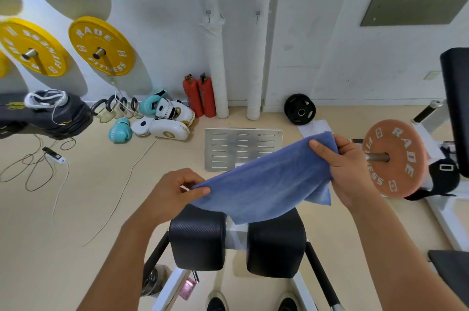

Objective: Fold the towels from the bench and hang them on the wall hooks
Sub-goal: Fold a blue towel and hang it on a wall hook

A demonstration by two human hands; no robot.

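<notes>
A blue towel [266,183] hangs folded in the air between my hands, above the two black pads of the bench [198,237]. My left hand [172,191] pinches its lower left corner between thumb and fingers. My right hand [345,166] grips the upper right end, thumb on top of the cloth. Two small metal wall hooks are on the white wall ahead, the left hook [208,14] on a wrapped pipe and the right hook [257,15] beside it. Both hooks are bare.
A metal slotted plate [269,134] lies on the floor ahead. An orange weight plate [396,161] on a bar sticks out at right. Two red fire extinguishers [199,96], boxing gloves [165,117] and cables [38,171] lie at left. My shoes show below the bench.
</notes>
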